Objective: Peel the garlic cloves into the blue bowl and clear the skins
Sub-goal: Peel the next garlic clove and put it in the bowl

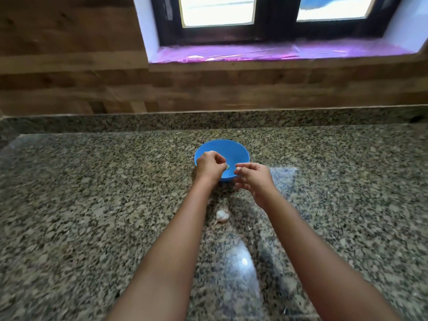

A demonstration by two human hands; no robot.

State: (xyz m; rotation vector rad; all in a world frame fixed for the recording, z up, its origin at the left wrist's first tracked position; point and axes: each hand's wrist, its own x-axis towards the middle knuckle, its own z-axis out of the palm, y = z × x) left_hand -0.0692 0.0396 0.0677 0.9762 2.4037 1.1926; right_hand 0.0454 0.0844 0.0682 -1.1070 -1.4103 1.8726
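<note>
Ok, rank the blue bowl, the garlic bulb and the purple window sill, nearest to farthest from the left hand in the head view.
1. blue bowl: right under the left hand.
2. garlic bulb: on the counter, nearer the person.
3. window sill: far back, above the wood-panelled wall.

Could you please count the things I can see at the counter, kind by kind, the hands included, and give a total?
Blue bowl: 1
Garlic bulb: 1
Garlic clove, a small blurred piece pinched at the fingertips over the bowl: 1
Hands: 2, the left hand and the right hand
Total: 5
</note>
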